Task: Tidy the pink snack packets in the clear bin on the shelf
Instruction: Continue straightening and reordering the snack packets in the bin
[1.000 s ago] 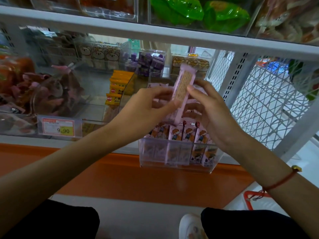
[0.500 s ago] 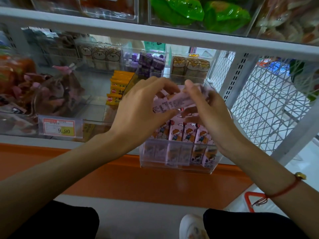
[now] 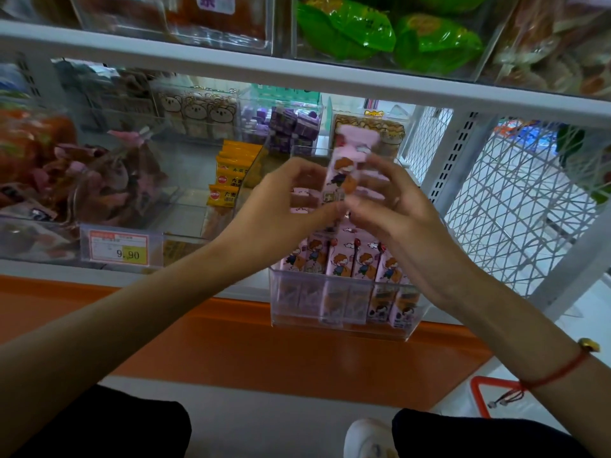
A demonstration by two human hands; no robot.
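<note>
A clear bin [image 3: 340,320] juts over the front edge of the shelf, with a row of pink snack packets [image 3: 363,264] standing upright inside it. One more pink packet [image 3: 340,170] stands upright above the bin, its cartoon front facing me. My left hand [image 3: 281,209] pinches its lower end from the left. My right hand [image 3: 396,219] pinches the same lower end from the right, its other fingers spread. Motion blur hides the fingertips.
Yellow packets [image 3: 228,180] fill a clear bin to the left. Purple boxes [image 3: 294,127] and bear-print packs [image 3: 201,110] sit further back. A price tag [image 3: 119,247] hangs on the shelf front. White wire mesh [image 3: 515,200] closes the right side. An orange basket [image 3: 479,395] sits below.
The held packet has turned from its clear biscuit side upright, through lying flat, to standing upright with its cartoon front toward me. Both hands stayed above the bin.
</note>
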